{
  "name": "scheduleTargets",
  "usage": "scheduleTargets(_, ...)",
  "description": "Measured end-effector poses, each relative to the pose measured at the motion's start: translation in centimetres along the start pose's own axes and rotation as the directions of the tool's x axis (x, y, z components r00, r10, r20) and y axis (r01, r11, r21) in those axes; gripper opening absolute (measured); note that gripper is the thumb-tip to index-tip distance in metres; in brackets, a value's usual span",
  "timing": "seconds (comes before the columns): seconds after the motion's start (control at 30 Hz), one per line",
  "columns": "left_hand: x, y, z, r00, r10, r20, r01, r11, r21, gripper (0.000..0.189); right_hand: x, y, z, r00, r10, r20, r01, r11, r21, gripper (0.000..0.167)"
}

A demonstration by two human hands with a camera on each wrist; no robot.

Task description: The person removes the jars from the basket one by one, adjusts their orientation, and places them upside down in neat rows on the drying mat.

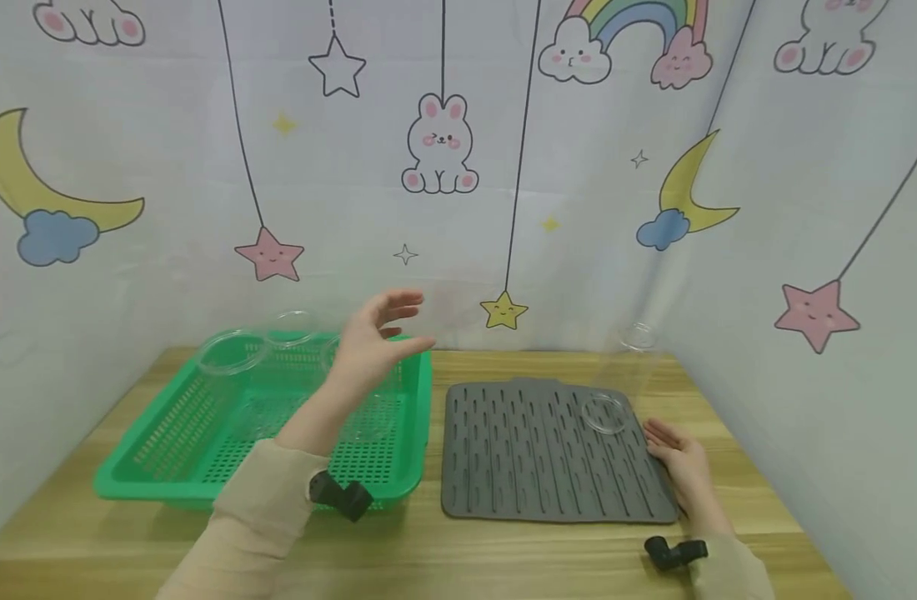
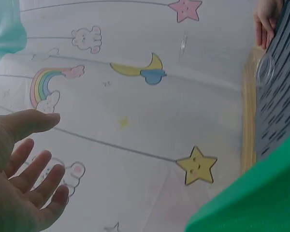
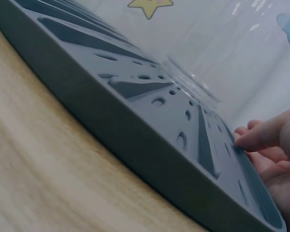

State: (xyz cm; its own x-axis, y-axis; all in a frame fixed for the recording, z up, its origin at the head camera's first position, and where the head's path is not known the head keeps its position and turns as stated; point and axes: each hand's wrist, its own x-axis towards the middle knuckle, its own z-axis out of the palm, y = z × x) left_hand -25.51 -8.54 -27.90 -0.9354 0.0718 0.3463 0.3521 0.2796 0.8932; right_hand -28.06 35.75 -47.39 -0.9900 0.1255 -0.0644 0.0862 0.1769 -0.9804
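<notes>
My left hand (image 1: 372, 346) is raised over the right part of the green plastic basket (image 1: 421, 442), thumb and fingers spread apart and nothing between them. Several clear glasses stand inside the basket; the rim of one clear glass (image 1: 233, 352) shows at its back left. At the right edge of the grey drying mat (image 1: 548, 450), my right hand (image 1: 679, 462) rests with fingers extended along the side. In the right wrist view its thumb (image 3: 261, 137) lies at the mat's edge. A tall clear glass (image 1: 622, 379) stands on the mat's back right corner.
The wooden table (image 1: 496, 554) runs beneath the basket and the mat. A white curtain (image 1: 353, 183) printed with stars, moons and rabbits rises close behind and along both sides. Dark wrist cameras sit on both sleeves.
</notes>
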Motion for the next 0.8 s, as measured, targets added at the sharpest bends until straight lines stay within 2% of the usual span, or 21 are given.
scheduleTargets(0.1, -0.7, -0.8, -2.9, 0.999, -0.02, -0.036, 0.022, 0.999, 0.05, 0.063, -0.1, -0.1, 0.2, 1.0, 0.0, 0.005, 0.0, 1.0, -0.001, 0.056)
scheduleTargets(0.2, -1.3, -1.5, -5.9, 0.992, -0.054, -0.116, 0.064, 0.994, 0.084, 0.068, -0.2, -0.1, 0.2, 1.0, 0.0, 0.005, 0.0, 1.0, -0.002, 0.056)
scheduleTargets(0.27, -1.7, -1.9, -7.9, 0.979, -0.09, -0.182, 0.11, 0.989, 0.104, 0.072, -0.1, 0.0, 0.3, 1.0, -0.001, 0.006, 0.001, 1.0, -0.002, 0.056)
scheduleTargets(0.4, -2.5, -3.2, -11.6, 0.938, -0.209, -0.275, 0.243, 0.965, 0.097, 0.08, -0.1, 0.0, 0.4, 1.0, -0.006, 0.013, 0.006, 1.0, -0.011, 0.055)
scheduleTargets(0.5, -3.0, -4.5, -14.0, 0.912, -0.294, -0.287, 0.328, 0.942, 0.076, 0.09, 0.0, -0.1, 0.4, 1.0, -0.013, 0.014, 0.013, 1.0, -0.017, 0.056)
scheduleTargets(0.57, -3.1, -5.4, -15.2, 0.897, -0.33, -0.295, 0.366, 0.928, 0.072, 0.098, 0.1, -0.1, 0.3, 1.0, -0.019, 0.015, 0.02, 1.0, -0.024, 0.055)
scheduleTargets(0.73, -3.4, -7.1, -17.3, 0.87, -0.401, -0.289, 0.435, 0.898, 0.064, 0.116, 0.1, 0.0, -0.1, 1.0, -0.028, 0.009, 0.029, 0.999, -0.015, 0.056)
scheduleTargets(0.8, -3.4, -7.5, -17.9, 0.865, -0.431, -0.258, 0.462, 0.884, 0.069, 0.119, 0.0, 0.0, -0.2, 0.999, -0.034, 0.008, 0.034, 0.999, -0.001, 0.056)
